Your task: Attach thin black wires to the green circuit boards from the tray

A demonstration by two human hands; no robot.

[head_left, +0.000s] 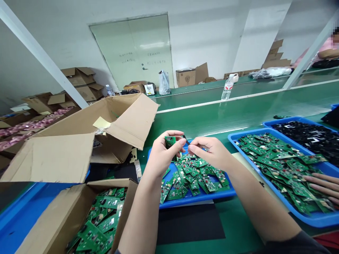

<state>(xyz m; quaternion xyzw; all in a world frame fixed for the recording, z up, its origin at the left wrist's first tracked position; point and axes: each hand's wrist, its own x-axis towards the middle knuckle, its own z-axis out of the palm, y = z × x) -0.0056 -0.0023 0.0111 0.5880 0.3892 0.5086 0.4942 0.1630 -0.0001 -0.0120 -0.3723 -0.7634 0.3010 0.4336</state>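
Note:
My left hand [164, 151] is closed around a green circuit board [170, 142], held upright above a blue tray [185, 203]. Between the thumb and fingers of my right hand [209, 150] is a small flat black strip [186, 139], its far end close to my left fingertips. Whether the strip touches the board I cannot tell. Many loose circuit boards [196, 173] lie in the tray below both hands. Part of the held board is hidden by my left fingers.
An open cardboard box of circuit boards [103, 222] stands at the lower left, a larger open box [60, 155] behind it. To the right are a tray of boards [278, 165], with another person's hand [325, 185] over it, and a tray of black pieces [309, 135]. A bottle [227, 91] stands behind.

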